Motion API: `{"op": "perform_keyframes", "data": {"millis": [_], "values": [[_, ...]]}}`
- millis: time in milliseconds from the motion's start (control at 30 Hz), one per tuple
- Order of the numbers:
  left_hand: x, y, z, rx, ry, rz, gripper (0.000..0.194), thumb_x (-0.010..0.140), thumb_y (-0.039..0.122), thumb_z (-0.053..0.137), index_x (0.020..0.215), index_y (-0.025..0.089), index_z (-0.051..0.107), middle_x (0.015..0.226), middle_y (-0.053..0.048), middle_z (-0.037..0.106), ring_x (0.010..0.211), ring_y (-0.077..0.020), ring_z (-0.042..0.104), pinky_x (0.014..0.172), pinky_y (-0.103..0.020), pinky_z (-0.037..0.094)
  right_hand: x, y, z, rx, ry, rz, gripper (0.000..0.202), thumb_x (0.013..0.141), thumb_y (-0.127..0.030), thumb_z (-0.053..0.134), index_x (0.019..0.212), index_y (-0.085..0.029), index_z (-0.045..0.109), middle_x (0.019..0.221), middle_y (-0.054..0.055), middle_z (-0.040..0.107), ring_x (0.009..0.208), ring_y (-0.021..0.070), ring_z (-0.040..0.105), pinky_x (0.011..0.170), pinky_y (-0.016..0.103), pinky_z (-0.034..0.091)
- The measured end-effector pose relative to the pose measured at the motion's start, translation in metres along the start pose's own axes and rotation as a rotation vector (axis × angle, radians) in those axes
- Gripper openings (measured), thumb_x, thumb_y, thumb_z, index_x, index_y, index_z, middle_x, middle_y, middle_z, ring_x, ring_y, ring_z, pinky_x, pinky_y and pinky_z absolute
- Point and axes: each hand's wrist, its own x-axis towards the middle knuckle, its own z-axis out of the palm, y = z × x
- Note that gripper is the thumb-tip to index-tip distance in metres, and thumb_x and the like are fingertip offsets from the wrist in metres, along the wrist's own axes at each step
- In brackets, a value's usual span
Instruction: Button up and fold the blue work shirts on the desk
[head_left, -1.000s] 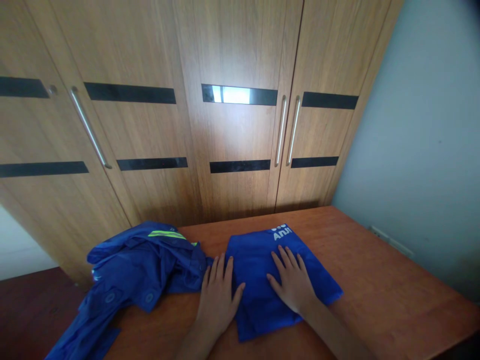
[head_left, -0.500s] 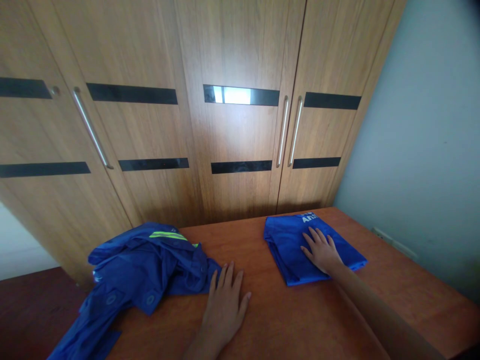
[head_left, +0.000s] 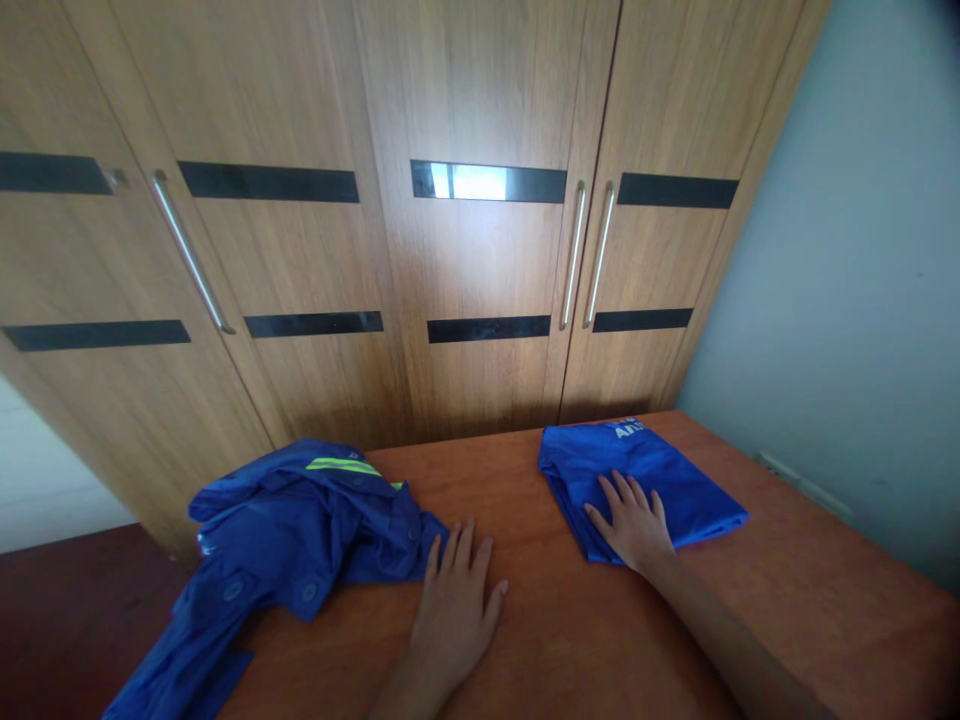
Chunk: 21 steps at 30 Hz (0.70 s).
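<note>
A folded blue garment [head_left: 675, 490] with white lettering along its far edge lies at the right of the table. My right hand [head_left: 632, 525] rests on its near left part, palm down with the fingers spread. To the left, a crumpled blue jacket [head_left: 277, 540] with a yellow-green stripe lies in a loose heap, one sleeve trailing toward the near left edge. My left hand [head_left: 457, 600] is flat on the table just beside the jacket, fingers apart; its fingertips reach the cloth's right end, and whether they touch it I cannot tell.
The reddish-brown wooden table [head_left: 555, 640] stands against a tall wooden wardrobe [head_left: 487, 260] with metal handles and black strips. A pale wall [head_left: 847, 300] rises on the right, with a socket strip [head_left: 802, 485] low down. Dark red floor [head_left: 67, 620] shows at the left.
My right hand has slid toward me and slightly left over the folded garment. My left hand stays flat beside the jacket. The whole view has shifted a little.
</note>
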Motion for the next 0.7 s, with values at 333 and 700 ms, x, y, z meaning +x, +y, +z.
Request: {"op": "perform_keyframes", "data": {"millis": [333,700], "values": [[0.001,0.006,-0.006,-0.022,-0.031,0.053,0.048,0.093,0.040,0.034,0.137,0.024,0.045,0.150,-0.011,0.035,0.138,-0.0304,0.029,0.111,-0.058,0.023,0.011,0.017,0.008,-0.012,0.026,0.021,0.064,0.090,-0.058,0.029,0.140,-0.020,0.040,0.149,0.010,0.033,0.136,0.0318,0.024,0.107,0.056,0.014],[0.005,-0.009,-0.017,-0.120,0.116,0.108,0.040,0.087,0.025,0.045,0.126,0.024,0.055,0.143,-0.007,0.045,0.131,-0.0237,0.042,0.109,-0.045,0.035,0.024,0.037,0.011,-0.031,-0.002,0.050,0.062,0.090,-0.057,0.030,0.141,-0.022,0.039,0.149,0.008,0.034,0.136,0.0286,0.026,0.107,0.053,0.017]]}}
